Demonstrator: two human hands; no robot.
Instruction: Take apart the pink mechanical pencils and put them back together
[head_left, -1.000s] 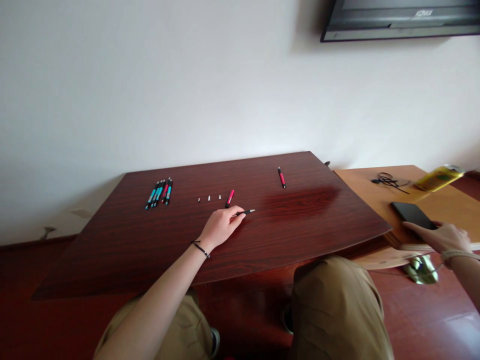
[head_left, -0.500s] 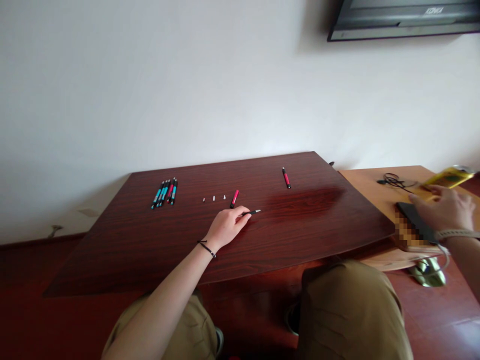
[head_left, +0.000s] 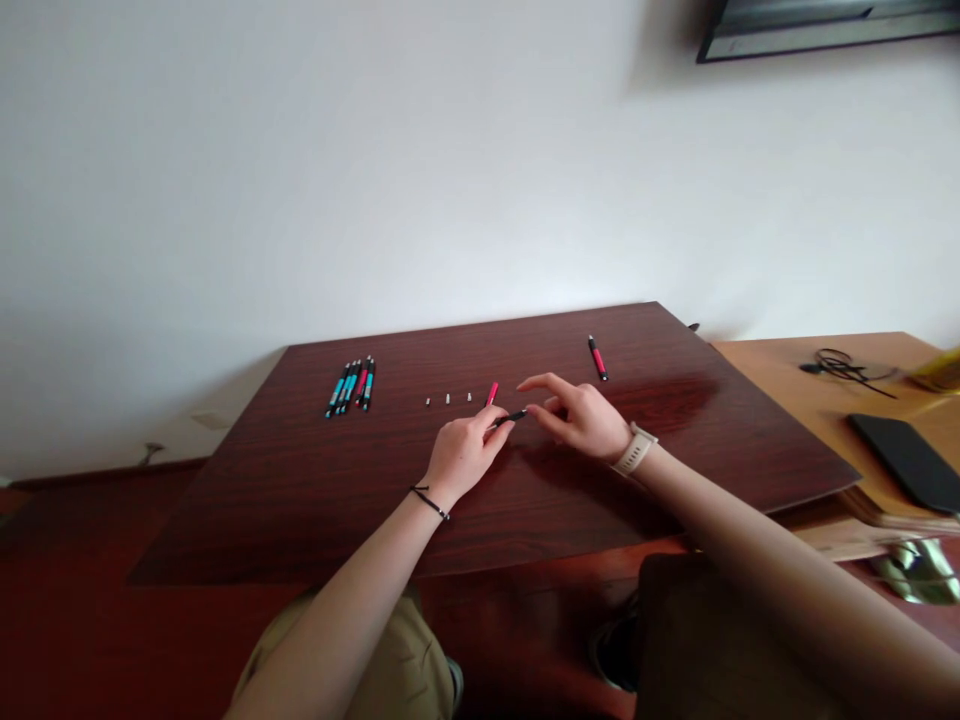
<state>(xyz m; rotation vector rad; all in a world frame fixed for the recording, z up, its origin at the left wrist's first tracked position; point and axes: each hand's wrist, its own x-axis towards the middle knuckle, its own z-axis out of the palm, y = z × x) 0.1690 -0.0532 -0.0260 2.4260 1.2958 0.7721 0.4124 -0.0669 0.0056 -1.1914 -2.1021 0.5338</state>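
My left hand (head_left: 466,455) pinches a black pen part (head_left: 513,417) above the dark wood table (head_left: 315,520). My right hand (head_left: 581,415) is just right of its tip, index finger and thumb spread apart; whether the thumb touches the tip I cannot tell. Behind my left fingers lies a pink pen barrel (head_left: 493,392), partly hidden. Three tiny pieces lie in a row to its left, among them a white one (head_left: 448,398). Several blue and pink pens (head_left: 349,385) lie side by side at the left. A pink-and-black pen (head_left: 598,358) rests alone at the back right.
A lighter wood table (head_left: 757,352) adjoins on the right, bearing a black cable (head_left: 844,367), a dark flat device (head_left: 904,460) and a yellow package (head_left: 941,372). A wall (head_left: 450,180) stands behind, with a screen (head_left: 825,30) at upper right. My knees are under the front edge.
My right hand has come from the side table on the right over to the tip of the black pen part. My left hand keeps its pinch. The view has shifted slightly right.
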